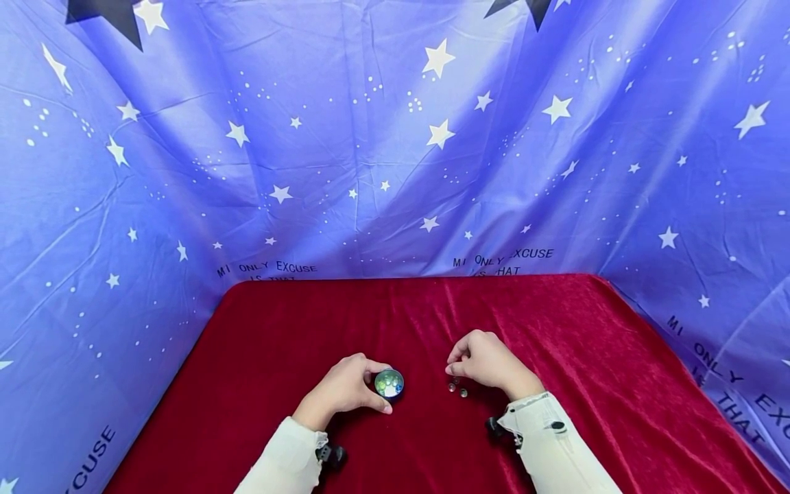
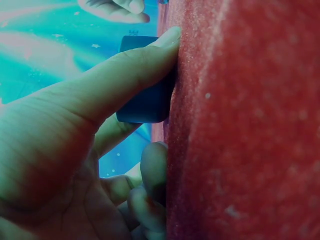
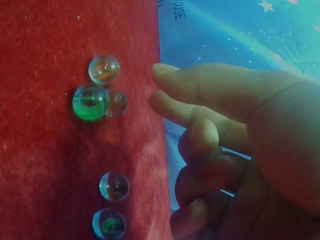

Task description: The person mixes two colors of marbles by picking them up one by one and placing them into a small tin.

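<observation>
My left hand (image 1: 345,385) grips a small round dark-walled container (image 1: 389,384) standing on red cloth, with thumb and fingers on either side. Glassy green, clear and blue shapes show inside it, apparently marbles. In the left wrist view, the thumb lies across the container's dark side (image 2: 147,105). To the right, my right hand (image 1: 487,360) hovers above several loose glass marbles (image 1: 463,393). The right wrist view shows its thumb and index finger apart, holding nothing, and the other fingers loosely curled. Beside them lie a green-swirled marble (image 3: 91,102) and an orange-swirled marble (image 3: 104,69).
Red velvety cloth (image 1: 296,322) covers the table, with creases on the right side. Blue star-printed fabric (image 1: 358,137) hangs behind and along both sides. Dark wrist cameras (image 1: 333,455) sit at the pale sleeves (image 1: 558,446).
</observation>
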Action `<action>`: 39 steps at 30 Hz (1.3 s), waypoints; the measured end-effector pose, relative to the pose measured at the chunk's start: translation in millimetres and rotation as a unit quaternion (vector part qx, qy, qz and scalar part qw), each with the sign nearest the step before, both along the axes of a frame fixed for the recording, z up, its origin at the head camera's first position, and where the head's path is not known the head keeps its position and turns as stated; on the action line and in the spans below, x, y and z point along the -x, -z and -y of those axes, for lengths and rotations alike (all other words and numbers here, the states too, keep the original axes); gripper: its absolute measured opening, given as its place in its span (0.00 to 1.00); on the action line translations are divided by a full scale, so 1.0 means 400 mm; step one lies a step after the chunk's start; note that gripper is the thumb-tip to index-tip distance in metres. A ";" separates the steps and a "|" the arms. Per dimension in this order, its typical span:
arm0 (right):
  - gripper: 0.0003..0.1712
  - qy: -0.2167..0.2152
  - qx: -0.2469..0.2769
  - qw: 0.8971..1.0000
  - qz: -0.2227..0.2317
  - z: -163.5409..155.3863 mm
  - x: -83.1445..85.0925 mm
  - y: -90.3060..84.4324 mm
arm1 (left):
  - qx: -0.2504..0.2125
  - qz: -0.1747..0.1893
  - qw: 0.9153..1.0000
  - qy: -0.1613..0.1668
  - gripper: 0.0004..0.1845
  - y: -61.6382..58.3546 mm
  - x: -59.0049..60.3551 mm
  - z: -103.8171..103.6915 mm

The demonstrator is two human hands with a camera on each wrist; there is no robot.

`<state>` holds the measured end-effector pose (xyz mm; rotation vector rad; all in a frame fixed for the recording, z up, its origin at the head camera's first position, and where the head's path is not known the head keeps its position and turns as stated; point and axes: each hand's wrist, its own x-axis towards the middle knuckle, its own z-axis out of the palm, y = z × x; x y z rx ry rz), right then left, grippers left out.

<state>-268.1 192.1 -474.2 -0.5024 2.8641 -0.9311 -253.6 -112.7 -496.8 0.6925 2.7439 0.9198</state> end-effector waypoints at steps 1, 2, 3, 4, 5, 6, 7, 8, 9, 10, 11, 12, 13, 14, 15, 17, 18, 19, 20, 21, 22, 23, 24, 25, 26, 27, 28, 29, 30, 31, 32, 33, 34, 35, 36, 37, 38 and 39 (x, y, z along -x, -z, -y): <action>0.08 0.000 -0.001 1.000 0.002 -0.002 0.000 0.001 | 0.000 0.000 1.000 0.000 0.32 -0.001 -0.001 0.000; 0.08 0.000 0.000 1.000 0.005 -0.004 0.001 0.002 | 0.000 0.000 1.000 -0.001 0.33 -0.002 -0.001 0.000; 0.08 0.000 -0.001 1.000 0.007 -0.005 0.001 0.002 | 0.001 0.001 1.000 -0.002 0.33 -0.002 -0.001 0.000; 0.08 -0.001 -0.001 1.000 0.009 -0.006 0.001 0.002 | 0.002 0.001 1.000 -0.001 0.33 -0.003 -0.001 0.000; 0.08 -0.001 -0.002 1.000 0.012 -0.008 0.000 0.001 | 0.002 0.001 1.000 -0.001 0.33 -0.004 -0.001 -0.001; 0.08 -0.002 -0.001 1.000 0.012 -0.009 -0.001 0.002 | 0.002 0.000 1.000 0.000 0.32 -0.004 -0.002 -0.001; 0.08 -0.002 -0.003 1.000 0.013 -0.010 -0.001 0.002 | 0.003 -0.001 1.000 0.000 0.32 -0.005 -0.002 -0.001; 0.08 -0.003 -0.005 1.000 0.013 -0.011 -0.002 0.002 | 0.002 -0.002 1.000 0.002 0.32 -0.006 -0.002 -0.001; 0.08 -0.003 -0.007 1.000 0.014 -0.012 -0.002 0.002 | 0.002 -0.003 1.000 0.002 0.32 -0.006 -0.003 -0.001; 0.08 -0.003 -0.007 1.000 0.013 -0.013 -0.003 0.002 | 0.001 -0.003 1.000 0.003 0.32 -0.006 -0.003 -0.001; 0.08 -0.003 -0.009 1.000 0.013 -0.013 -0.003 0.002 | 0.001 -0.003 1.000 0.003 0.32 -0.006 -0.003 -0.001; 0.08 -0.003 -0.009 1.000 0.013 -0.014 -0.003 0.003 | 0.001 -0.004 1.000 0.003 0.32 -0.006 -0.003 -0.001; 0.08 -0.002 -0.010 1.000 0.014 -0.014 -0.003 0.002 | 0.000 -0.004 1.000 0.003 0.32 -0.005 -0.002 -0.001; 0.08 -0.002 -0.009 1.000 0.015 -0.015 -0.003 0.002 | -0.001 -0.005 1.000 0.003 0.32 -0.004 -0.002 -0.001; 0.08 -0.002 -0.008 1.000 0.016 -0.015 -0.003 0.001 | -0.001 -0.004 1.000 0.002 0.32 -0.003 -0.002 -0.001; 0.08 -0.003 -0.006 1.000 0.018 -0.015 -0.003 0.001 | -0.004 -0.003 1.000 0.004 0.32 -0.002 -0.001 -0.001; 0.08 -0.004 -0.005 1.000 0.019 -0.015 -0.003 0.002 | -0.006 -0.002 1.000 0.004 0.32 -0.001 0.000 -0.001; 0.08 -0.004 -0.005 1.000 0.019 -0.016 -0.003 0.003 | -0.008 -0.001 1.000 0.005 0.32 0.000 0.000 -0.001; 0.08 -0.005 -0.005 1.000 0.020 -0.016 -0.002 0.004 | -0.009 0.000 1.000 0.006 0.32 0.000 0.000 0.000; 0.08 -0.006 -0.006 1.000 0.019 -0.017 -0.002 0.005 | -0.010 0.001 1.000 0.006 0.32 0.000 0.000 0.000; 0.09 -0.006 -0.007 1.000 0.018 -0.017 -0.001 0.006 | -0.010 0.001 1.000 0.006 0.32 0.001 0.000 0.000; 0.09 -0.006 -0.008 1.000 0.018 -0.018 0.000 0.008 | -0.010 0.001 1.000 0.005 0.32 0.001 0.000 0.001; 0.09 -0.007 -0.010 1.000 0.018 -0.018 0.001 0.009 | -0.010 0.001 1.000 0.005 0.32 0.001 0.000 0.001; 0.10 -0.007 -0.011 1.000 0.019 -0.019 0.001 0.010 | -0.009 0.000 1.000 0.004 0.32 0.001 0.000 0.001; 0.10 -0.007 -0.012 1.000 0.020 -0.020 0.001 0.011 | -0.008 -0.001 1.000 0.003 0.32 0.001 0.001 0.001; 0.11 -0.008 -0.013 1.000 0.020 -0.020 0.001 0.012 | -0.008 -0.001 1.000 0.002 0.32 0.002 0.001 0.001; 0.11 -0.008 -0.014 1.000 0.023 -0.021 0.001 0.013 | -0.007 -0.002 1.000 0.002 0.32 0.002 0.001 0.001; 0.11 -0.008 -0.013 1.000 0.027 -0.021 0.001 0.014 | -0.007 -0.002 1.000 0.001 0.32 0.002 0.001 0.001; 0.11 -0.008 -0.013 0.999 0.031 -0.022 0.000 0.014 | -0.007 -0.002 1.000 0.001 0.32 0.003 0.001 0.001; 0.12 -0.008 -0.012 0.999 0.036 -0.022 0.000 0.015 | -0.007 -0.002 1.000 0.001 0.32 0.003 0.001 0.001; 0.12 -0.009 -0.011 0.999 0.039 -0.023 -0.002 0.015 | -0.008 -0.001 1.000 0.001 0.32 0.003 0.001 0.001; 0.12 -0.010 -0.011 0.999 0.043 -0.023 -0.003 0.014 | -0.007 -0.001 1.000 0.001 0.32 0.003 0.001 0.001; 0.12 -0.011 -0.011 0.999 0.048 -0.022 -0.003 0.014 | -0.007 -0.001 1.000 0.001 0.32 0.003 0.001 0.001; 0.12 -0.013 -0.011 0.998 0.052 -0.022 -0.004 0.014 | -0.007 -0.001 1.000 0.001 0.32 0.003 0.001 0.001; 0.12 -0.016 -0.010 0.998 0.054 -0.022 -0.005 0.014 | -0.006 -0.001 1.000 0.001 0.32 0.003 0.001 0.001; 0.11 -0.019 -0.012 0.998 0.056 -0.022 -0.006 0.013 | -0.005 -0.001 1.000 0.001 0.32 0.003 0.001 0.000; 0.11 -0.022 -0.013 0.998 0.058 -0.021 -0.007 0.012 | -0.005 -0.001 1.000 0.000 0.33 0.003 0.001 0.000; 0.12 -0.023 -0.016 0.998 0.060 -0.021 -0.007 0.012 | -0.005 -0.001 1.000 0.000 0.33 0.003 0.001 0.000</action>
